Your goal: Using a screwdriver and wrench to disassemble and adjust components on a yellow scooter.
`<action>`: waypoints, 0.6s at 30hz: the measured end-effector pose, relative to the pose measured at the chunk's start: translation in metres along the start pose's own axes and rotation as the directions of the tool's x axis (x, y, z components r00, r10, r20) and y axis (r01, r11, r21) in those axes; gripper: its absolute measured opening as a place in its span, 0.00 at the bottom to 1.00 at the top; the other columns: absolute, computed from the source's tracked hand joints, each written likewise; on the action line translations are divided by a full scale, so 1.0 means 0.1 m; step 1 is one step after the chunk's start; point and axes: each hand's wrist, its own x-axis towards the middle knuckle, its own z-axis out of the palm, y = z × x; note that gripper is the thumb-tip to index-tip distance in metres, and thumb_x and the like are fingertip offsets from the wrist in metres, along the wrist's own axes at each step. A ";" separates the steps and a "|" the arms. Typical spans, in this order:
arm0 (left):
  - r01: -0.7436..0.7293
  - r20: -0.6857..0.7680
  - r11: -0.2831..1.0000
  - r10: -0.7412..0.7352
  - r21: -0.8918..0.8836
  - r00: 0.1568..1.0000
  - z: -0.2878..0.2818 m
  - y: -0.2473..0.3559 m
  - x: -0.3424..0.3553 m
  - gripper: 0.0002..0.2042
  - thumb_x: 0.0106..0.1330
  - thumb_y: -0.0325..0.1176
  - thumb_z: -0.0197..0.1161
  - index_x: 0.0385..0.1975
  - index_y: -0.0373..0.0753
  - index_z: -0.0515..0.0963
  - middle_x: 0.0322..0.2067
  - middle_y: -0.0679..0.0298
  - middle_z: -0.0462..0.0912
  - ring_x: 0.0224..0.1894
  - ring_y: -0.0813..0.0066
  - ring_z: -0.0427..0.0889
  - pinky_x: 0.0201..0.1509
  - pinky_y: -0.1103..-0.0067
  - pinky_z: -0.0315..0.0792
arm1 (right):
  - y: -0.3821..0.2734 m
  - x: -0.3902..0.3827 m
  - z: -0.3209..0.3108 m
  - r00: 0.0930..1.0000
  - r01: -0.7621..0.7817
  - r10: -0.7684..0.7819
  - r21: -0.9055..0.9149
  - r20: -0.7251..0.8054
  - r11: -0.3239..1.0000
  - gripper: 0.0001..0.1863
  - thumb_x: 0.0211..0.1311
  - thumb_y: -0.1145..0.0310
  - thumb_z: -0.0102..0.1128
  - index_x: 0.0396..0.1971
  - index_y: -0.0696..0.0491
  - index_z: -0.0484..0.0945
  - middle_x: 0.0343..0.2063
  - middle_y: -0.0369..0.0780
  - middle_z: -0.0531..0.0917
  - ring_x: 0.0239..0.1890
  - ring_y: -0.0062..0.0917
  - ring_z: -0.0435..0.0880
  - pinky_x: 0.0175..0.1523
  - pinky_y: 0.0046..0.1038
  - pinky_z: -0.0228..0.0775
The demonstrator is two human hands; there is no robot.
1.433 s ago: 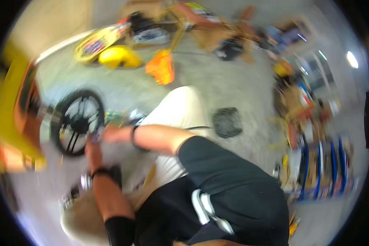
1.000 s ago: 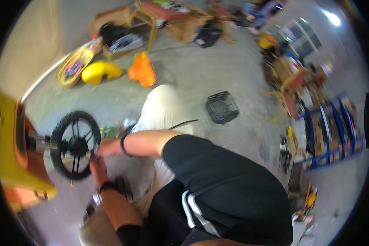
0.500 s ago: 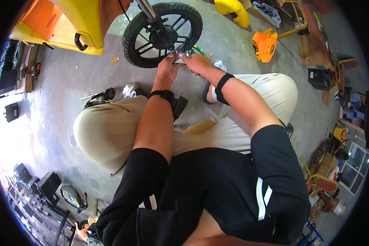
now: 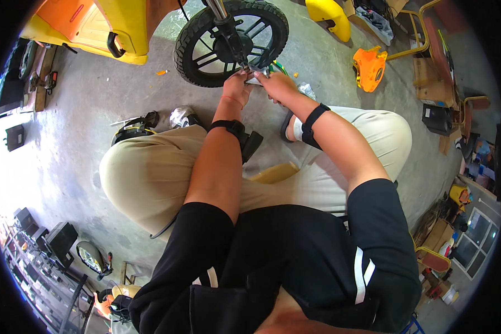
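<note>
A: Entry, head view. Both hands are seen at the lower rim of the wheel (image 4: 231, 42). The left hand (image 4: 236, 89) is closed around a small pale part (image 4: 254, 81), just under the fork leg (image 4: 228, 28).

B: And the right hand (image 4: 275, 84)?

A: It is pressed against the same part from the other side, fingers curled onto it. The two hands are touching each other there (the part itself is mostly hidden, so its kind cannot be told).

B: Position of the wheel is noted how?

A: Upright on the concrete floor (image 4: 94, 111), black tyre, dark spokes, held in the fork. The yellow-and-orange body (image 4: 94, 25) is seen to its left, well apart from the hands.

B: Wrist details?

A: A black band (image 4: 231, 127) is worn on the left wrist, a black strap (image 4: 313, 123) on the right forearm. Both forearms are passed over the knees, which are covered in beige trousers (image 4: 150, 172).

B: Other items logged?

A: An orange panel (image 4: 369, 68) is lying on the floor to the right of the wheel, a yellow cover (image 4: 328, 16) beyond it. Green wires (image 4: 279, 68) are visible just beside the right hand.
</note>
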 end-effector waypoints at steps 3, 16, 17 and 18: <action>0.001 -0.022 1.000 -0.002 -0.016 1.000 0.00 -0.01 0.01 0.12 0.81 0.29 0.44 0.55 0.35 0.74 0.51 0.60 0.79 0.56 0.65 0.77 0.69 0.58 0.66 | 0.01 0.02 0.03 1.000 -0.006 0.006 0.048 -0.003 0.999 0.39 0.71 0.31 0.49 0.19 0.56 0.77 0.14 0.39 0.78 0.13 0.29 0.78 0.18 0.34 0.67; 0.014 -0.071 1.000 -0.012 0.025 0.997 -0.02 0.01 0.06 0.12 0.81 0.29 0.48 0.56 0.31 0.73 0.52 0.58 0.79 0.56 0.63 0.78 0.67 0.58 0.70 | 0.01 0.08 0.00 0.999 -0.010 0.008 0.066 0.032 0.998 0.38 0.72 0.34 0.49 0.22 0.59 0.79 0.14 0.41 0.79 0.11 0.31 0.77 0.17 0.35 0.67; 0.019 -0.060 1.000 -0.018 0.022 0.998 -0.03 0.01 0.07 0.12 0.81 0.29 0.48 0.56 0.31 0.73 0.52 0.58 0.79 0.56 0.62 0.78 0.67 0.58 0.71 | 0.00 0.07 0.01 1.000 -0.007 0.006 0.047 0.028 0.999 0.38 0.73 0.35 0.49 0.23 0.59 0.79 0.15 0.42 0.79 0.11 0.31 0.77 0.17 0.35 0.67; 0.026 -0.052 0.999 -0.025 0.018 0.998 -0.05 0.01 0.08 0.12 0.81 0.29 0.48 0.56 0.31 0.72 0.52 0.57 0.79 0.56 0.62 0.79 0.66 0.58 0.71 | 0.00 0.06 0.01 1.000 -0.001 0.001 0.019 0.018 1.000 0.39 0.74 0.35 0.47 0.23 0.60 0.80 0.15 0.43 0.80 0.14 0.32 0.80 0.20 0.36 0.70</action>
